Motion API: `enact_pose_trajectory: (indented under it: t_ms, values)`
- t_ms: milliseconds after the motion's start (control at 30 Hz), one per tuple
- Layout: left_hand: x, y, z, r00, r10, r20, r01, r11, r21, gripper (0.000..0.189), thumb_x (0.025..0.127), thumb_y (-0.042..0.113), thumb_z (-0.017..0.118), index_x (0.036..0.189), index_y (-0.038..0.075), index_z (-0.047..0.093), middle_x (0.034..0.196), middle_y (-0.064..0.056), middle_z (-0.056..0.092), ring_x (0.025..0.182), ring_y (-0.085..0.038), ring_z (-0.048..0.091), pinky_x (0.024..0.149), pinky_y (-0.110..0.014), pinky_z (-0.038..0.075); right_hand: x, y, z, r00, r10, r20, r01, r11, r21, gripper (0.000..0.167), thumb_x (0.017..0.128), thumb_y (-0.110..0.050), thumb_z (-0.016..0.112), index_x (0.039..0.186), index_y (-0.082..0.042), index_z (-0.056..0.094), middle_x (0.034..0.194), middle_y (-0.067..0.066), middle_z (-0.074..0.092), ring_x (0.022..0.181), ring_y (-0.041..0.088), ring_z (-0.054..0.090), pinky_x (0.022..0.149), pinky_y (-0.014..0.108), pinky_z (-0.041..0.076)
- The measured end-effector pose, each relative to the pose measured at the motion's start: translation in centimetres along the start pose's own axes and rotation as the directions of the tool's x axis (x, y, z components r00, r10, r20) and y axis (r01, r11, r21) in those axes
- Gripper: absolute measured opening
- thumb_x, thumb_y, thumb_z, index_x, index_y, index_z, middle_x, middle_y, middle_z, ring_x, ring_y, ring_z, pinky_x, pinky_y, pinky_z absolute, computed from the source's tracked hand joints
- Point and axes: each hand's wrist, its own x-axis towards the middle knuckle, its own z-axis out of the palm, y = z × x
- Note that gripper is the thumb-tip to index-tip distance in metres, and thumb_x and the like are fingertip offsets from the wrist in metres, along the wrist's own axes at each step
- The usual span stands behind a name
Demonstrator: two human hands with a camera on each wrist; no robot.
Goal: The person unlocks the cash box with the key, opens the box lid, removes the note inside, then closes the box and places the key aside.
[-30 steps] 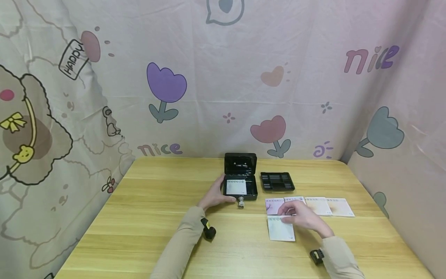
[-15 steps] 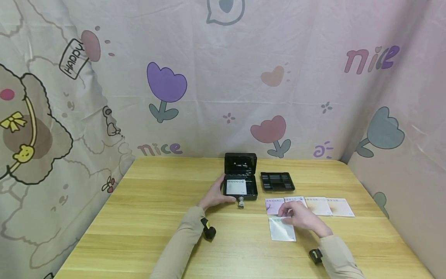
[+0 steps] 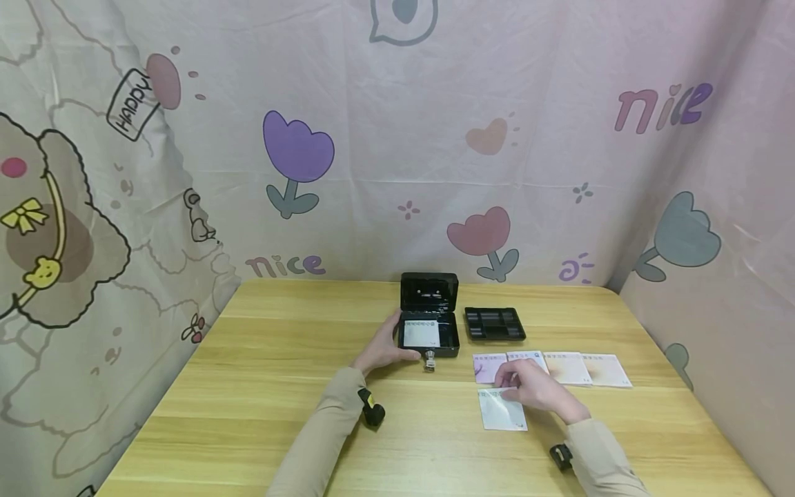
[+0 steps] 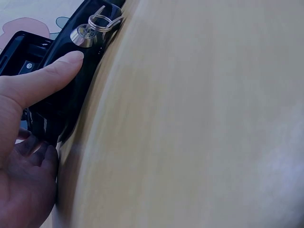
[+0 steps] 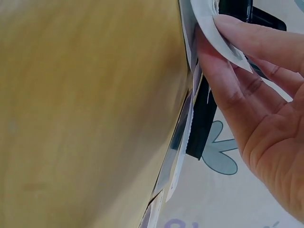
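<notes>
A small black cash box (image 3: 448, 349) stands on the table with its lid raised and keys (image 4: 100, 23) hanging at its front lock. A pale printed paper note (image 3: 421, 333) lies inside. My left hand (image 3: 384, 348) holds the box's front left corner, thumb (image 4: 61, 73) on the front and fingers at the side. My right hand (image 3: 539, 386) pinches the upper right edge of another pale greenish paper note (image 3: 502, 411) between thumb and forefinger. In the right wrist view, that note (image 5: 209, 28) bends upward between them.
Beyond the right hand, a row of printed notes lies side by side: a purple one (image 3: 487, 367), a bluish one (image 3: 520, 356) and two orange-tinted ones (image 3: 568, 368). A black compartment tray (image 3: 495, 324) sits right of the box. A patterned cloth (image 3: 385, 172) hangs behind the table (image 3: 298, 393).
The pinched note has shifted slightly toward me, apart from the purple note behind it. My right hand has moved very little, and my left hand stays on the box.
</notes>
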Motion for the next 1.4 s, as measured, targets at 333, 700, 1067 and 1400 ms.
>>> enact_pose_trajectory:
  t_ms: [333, 700, 1067, 1400]
  values:
    - [0.0, 0.2, 0.0, 1.0, -0.021, 0.001, 0.021, 1.0, -0.001, 0.119, 0.071, 0.027, 0.091, 0.161, 0.002, 0.016, 0.169, -0.02, 0.016, 0.155, -0.04, 0.019, 0.128, -0.056, 0.019, 0.2, -0.2, 0.3, 1.0, 0.003, -0.016, -0.004, 0.998, -0.064, 0.02, 0.073, 0.004, 0.078, 0.083, -0.011, 0.069, 0.075, -0.006, 0.064, 0.07, 0.0, 0.053, 0.064, 0.02, 0.05]
    - [-0.1, 0.3, 0.0, 1.0, -0.011, -0.004, 0.011, 1.0, -0.013, 0.12, 0.072, 0.027, 0.091, 0.161, 0.001, 0.015, 0.168, -0.021, 0.016, 0.155, -0.041, 0.019, 0.127, -0.057, 0.02, 0.1, -1.1, 0.3, 0.999, 0.009, -0.045, -0.016, 0.986, -0.167, 0.022, 0.073, 0.004, 0.08, 0.081, -0.012, 0.068, 0.073, -0.007, 0.062, 0.067, -0.001, 0.049, 0.06, 0.018, 0.046]
    - [0.0, 0.2, 0.0, 1.0, -0.001, -0.002, 0.001, 1.0, -0.011, 0.12, 0.071, 0.026, 0.091, 0.16, 0.0, 0.015, 0.168, -0.021, 0.015, 0.155, -0.041, 0.018, 0.127, -0.057, 0.019, 0.0, -0.8, 0.3, 0.997, 0.015, -0.071, -0.026, 0.987, -0.16, 0.023, 0.071, 0.0, 0.084, 0.081, -0.013, 0.068, 0.074, -0.008, 0.061, 0.068, 0.001, 0.048, 0.06, 0.018, 0.044]
    - [-0.1, 0.1, 0.1, 1.0, -0.004, -0.006, 0.004, 1.0, 0.008, 0.12, 0.071, 0.027, 0.091, 0.16, 0.001, 0.016, 0.168, -0.022, 0.016, 0.155, -0.042, 0.019, 0.127, -0.058, 0.02, 0.1, -0.1, -0.5, 0.994, -0.017, -0.106, 0.015, 1.0, -0.023, 0.017, 0.077, -0.003, 0.081, 0.087, -0.01, 0.07, 0.075, -0.008, 0.061, 0.069, -0.001, 0.049, 0.061, 0.018, 0.046]
